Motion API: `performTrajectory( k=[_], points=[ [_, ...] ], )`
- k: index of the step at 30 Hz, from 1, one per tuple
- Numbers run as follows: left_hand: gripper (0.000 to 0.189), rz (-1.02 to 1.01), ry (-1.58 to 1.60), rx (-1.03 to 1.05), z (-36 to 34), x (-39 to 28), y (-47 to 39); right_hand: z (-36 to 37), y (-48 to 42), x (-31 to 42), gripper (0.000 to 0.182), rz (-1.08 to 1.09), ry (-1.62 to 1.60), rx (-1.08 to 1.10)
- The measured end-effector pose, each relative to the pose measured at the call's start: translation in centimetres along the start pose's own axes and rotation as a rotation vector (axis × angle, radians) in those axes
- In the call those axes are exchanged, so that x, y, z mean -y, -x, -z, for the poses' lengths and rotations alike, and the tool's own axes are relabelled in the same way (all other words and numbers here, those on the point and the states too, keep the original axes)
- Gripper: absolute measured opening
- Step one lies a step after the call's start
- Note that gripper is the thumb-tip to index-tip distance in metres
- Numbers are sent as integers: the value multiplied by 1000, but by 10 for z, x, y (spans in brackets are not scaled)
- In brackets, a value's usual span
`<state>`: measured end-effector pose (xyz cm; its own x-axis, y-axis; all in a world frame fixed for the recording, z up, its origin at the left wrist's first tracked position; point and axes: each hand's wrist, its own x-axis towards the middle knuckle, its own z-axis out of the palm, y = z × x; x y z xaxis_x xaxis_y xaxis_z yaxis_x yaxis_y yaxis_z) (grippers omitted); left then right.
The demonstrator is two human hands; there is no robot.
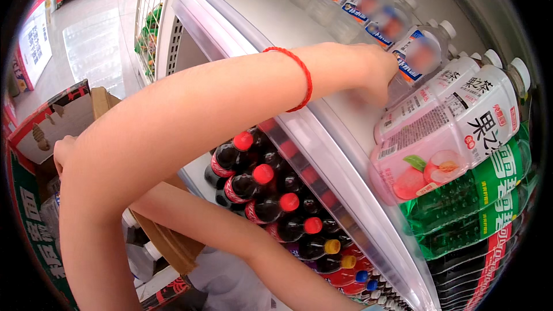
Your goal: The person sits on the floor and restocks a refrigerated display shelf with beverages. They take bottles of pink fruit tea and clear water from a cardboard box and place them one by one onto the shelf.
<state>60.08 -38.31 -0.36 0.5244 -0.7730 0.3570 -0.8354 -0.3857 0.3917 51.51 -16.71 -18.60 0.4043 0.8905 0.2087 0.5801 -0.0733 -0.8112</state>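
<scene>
My left hand (373, 69), with a red cord bracelet (305, 73) at its wrist, is at a clear plastic bottle (417, 58) on the upper shelf (268, 21). The fingers seem to wrap its near side, though most are hidden. That bottle stands at the front of a row of clear bottles (367, 2) bearing printed labels. My right arm crosses beneath the left one. Only a bit of my right hand (65, 149) shows, over an open cardboard carton (65, 116); its fingers and any hold are hidden. Inside the carton lie clear bottles with white caps (140, 259).
Large pink peach tea bottles (436, 138) and green soda bottles (458, 207) line the upper shelf. Below its clear plastic front rail (328, 147) stand many dark cola bottles with red caps (263, 175). A white wire rack (149, 17) rises beyond the shelf end.
</scene>
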Motion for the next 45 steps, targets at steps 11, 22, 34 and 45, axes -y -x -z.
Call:
performTrajectory(
  k=[11, 22, 34, 45],
  points=[
    [57, -187, 41, 80, -8, -3, 7, -7, -7, 0, 19, 16, -10, 7],
    [48, -83, -7, -12, 3, 7, 6, -30, -25, -3, 24, 38, -25, 12],
    [51, -71, -180, 41, 5, 14, 3, -33, -27, -6, 29, 66, -7, 19],
    [10, -374, -318, -738, 89, 51, 142, -16, -24, -6, 40, -28, 417, 398]
  ],
)
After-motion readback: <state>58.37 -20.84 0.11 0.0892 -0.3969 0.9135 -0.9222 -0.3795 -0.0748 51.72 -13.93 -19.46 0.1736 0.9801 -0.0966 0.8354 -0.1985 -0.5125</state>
